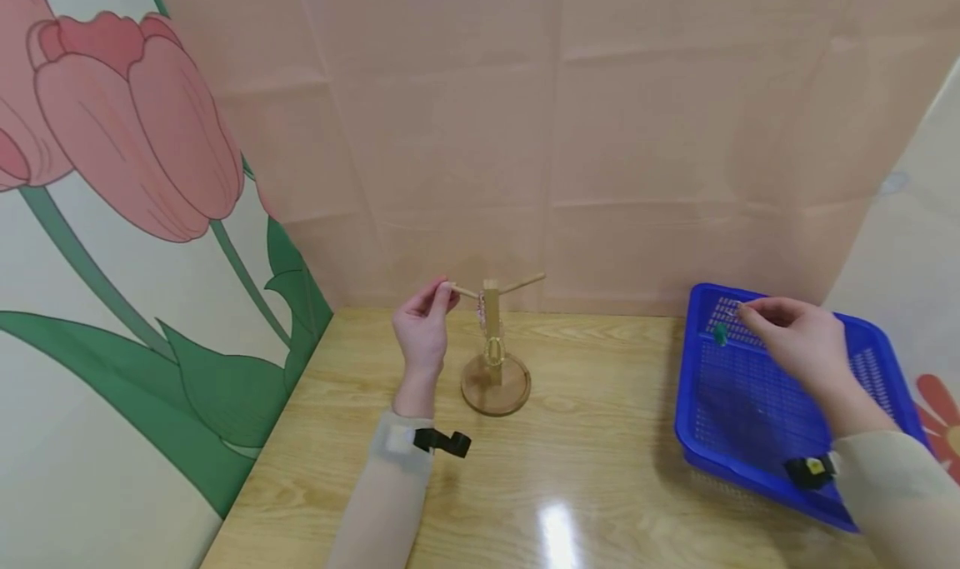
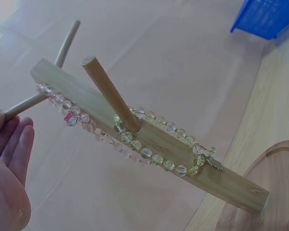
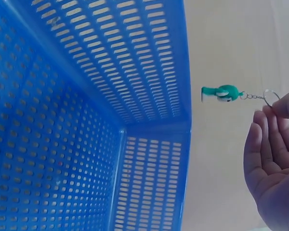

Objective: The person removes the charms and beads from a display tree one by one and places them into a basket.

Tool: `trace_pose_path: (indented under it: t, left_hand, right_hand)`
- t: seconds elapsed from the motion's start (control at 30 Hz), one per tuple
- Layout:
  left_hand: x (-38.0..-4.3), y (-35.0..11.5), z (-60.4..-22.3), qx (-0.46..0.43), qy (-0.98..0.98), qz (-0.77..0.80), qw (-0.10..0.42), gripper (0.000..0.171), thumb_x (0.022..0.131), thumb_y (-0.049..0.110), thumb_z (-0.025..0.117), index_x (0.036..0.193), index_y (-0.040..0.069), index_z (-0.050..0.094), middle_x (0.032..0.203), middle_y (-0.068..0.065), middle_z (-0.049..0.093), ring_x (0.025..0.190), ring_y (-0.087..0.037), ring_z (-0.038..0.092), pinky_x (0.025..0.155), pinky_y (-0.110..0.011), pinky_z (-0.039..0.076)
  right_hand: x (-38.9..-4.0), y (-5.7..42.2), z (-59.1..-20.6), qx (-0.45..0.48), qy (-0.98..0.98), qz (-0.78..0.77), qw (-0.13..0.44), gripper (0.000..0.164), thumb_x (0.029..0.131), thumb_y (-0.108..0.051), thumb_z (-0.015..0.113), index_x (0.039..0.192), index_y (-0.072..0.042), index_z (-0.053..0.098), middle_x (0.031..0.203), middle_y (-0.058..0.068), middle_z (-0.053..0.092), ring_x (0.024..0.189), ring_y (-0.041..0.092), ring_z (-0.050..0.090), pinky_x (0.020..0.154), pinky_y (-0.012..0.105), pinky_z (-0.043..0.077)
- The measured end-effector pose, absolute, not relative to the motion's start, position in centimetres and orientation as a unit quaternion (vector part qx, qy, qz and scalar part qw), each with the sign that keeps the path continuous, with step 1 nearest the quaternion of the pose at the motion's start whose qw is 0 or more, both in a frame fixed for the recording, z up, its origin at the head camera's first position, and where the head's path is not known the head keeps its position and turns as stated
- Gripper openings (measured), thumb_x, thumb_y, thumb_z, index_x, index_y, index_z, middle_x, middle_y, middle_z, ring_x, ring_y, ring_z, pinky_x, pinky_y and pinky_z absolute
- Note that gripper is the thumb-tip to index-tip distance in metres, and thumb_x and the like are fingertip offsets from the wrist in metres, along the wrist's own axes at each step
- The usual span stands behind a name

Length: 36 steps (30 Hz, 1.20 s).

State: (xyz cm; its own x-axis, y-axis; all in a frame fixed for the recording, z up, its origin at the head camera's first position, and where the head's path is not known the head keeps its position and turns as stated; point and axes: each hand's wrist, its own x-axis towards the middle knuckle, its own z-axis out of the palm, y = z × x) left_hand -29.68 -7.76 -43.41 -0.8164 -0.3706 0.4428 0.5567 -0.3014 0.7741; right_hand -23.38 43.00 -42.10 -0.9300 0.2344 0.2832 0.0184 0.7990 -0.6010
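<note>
My left hand (image 1: pixel 422 329) pinches the tip of the left peg on a wooden stand (image 1: pixel 492 319) with a round base. A pink beaded bracelet (image 2: pixel 89 124) hangs from that peg against the post. Lower down, a yellow-green beaded bracelet (image 2: pixel 156 160) with a small leaf-like charm hangs on a front peg (image 2: pixel 111 94). My right hand (image 1: pixel 806 344) is raised over the blue basket, pinching the metal ring of a keychain (image 3: pixel 222 92). Its small green figure dangles from a short chain.
The blue plastic basket (image 1: pixel 684 402) with slotted walls stands at the right of the wooden table (image 1: pixel 585 436). A pinkish cloth (image 1: pixel 465 136) hangs behind the table. Painted tulips cover the wall at left.
</note>
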Motion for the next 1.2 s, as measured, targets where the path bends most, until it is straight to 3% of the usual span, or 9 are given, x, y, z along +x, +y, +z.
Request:
trace_pose_path:
  t: [0.2,0.3,0.57,0.77,1.03,1.2]
  left_hand:
    - [-29.7,-7.7,-43.3,-0.092,-0.514,-0.803,0.290,0.018,0.098,-0.005,0.075,0.111,-0.017,0.074,0.098,-0.018,0.080,0.086,-0.015,0.079,0.084,-0.035,0.069]
    - [-29.7,-7.7,-43.2,-0.093,-0.511,-0.804,0.289,0.017,0.098,-0.006,0.075,0.111,-0.017,0.074,0.098,-0.018,0.080,0.085,-0.015,0.079,0.083,-0.034,0.069]
    - [-29.7,-7.7,-43.4,-0.104,-0.504,-0.807,0.288,0.026,0.098,-0.008,0.073,0.115,-0.026,0.065,0.097,-0.014,0.080,0.085,-0.013,0.079,0.083,-0.033,0.069]
    - [-29.7,-7.7,-43.3,-0.103,-0.504,-0.808,0.286,0.027,0.098,-0.008,0.073,0.115,-0.026,0.065,0.097,-0.014,0.080,0.085,-0.012,0.079,0.084,-0.033,0.069]
    - [-29.7,-7.6,-43.2,-0.097,-0.501,-0.812,0.284,0.027,0.098,-0.007,0.074,0.114,-0.027,0.065,0.097,-0.017,0.080,0.085,-0.014,0.079,0.083,-0.034,0.069]
    - [-29.6,-7.7,-43.2,-0.096,-0.504,-0.810,0.284,0.020,0.097,-0.005,0.076,0.112,-0.018,0.072,0.098,-0.017,0.080,0.086,-0.016,0.079,0.085,-0.037,0.069]
  right_hand:
    - [-23.3,44.0,-42.6,-0.066,-0.936,0.302,0.166,0.042,0.102,-0.045,0.072,0.114,-0.005,0.078,0.088,-0.018,0.072,0.073,-0.017,0.050,0.061,0.017,0.046]
    - [-23.2,44.6,-42.8,-0.062,-0.938,0.303,0.154,0.043,0.102,-0.045,0.072,0.115,-0.005,0.078,0.089,-0.017,0.073,0.074,-0.018,0.051,0.061,0.017,0.047]
    - [-23.3,45.9,-43.0,-0.051,-0.946,0.297,0.121,0.048,0.104,-0.046,0.070,0.120,-0.001,0.076,0.104,0.008,0.079,0.075,-0.014,0.053,0.059,0.014,0.048]
    - [-23.5,46.7,-43.2,-0.025,-0.953,0.284,0.101,0.044,0.104,-0.043,0.071,0.119,-0.003,0.077,0.108,0.013,0.079,0.078,-0.013,0.054,0.060,0.018,0.048]
    - [-23.7,47.2,-43.6,0.023,-0.962,0.269,0.033,0.041,0.105,-0.038,0.072,0.120,0.000,0.074,0.110,0.017,0.077,0.092,0.017,0.067,0.069,0.029,0.056]
    - [-23.9,47.1,-43.6,0.039,-0.963,0.267,0.013,0.037,0.105,-0.036,0.072,0.119,-0.002,0.076,0.109,0.013,0.077,0.092,0.015,0.067,0.069,0.027,0.058]
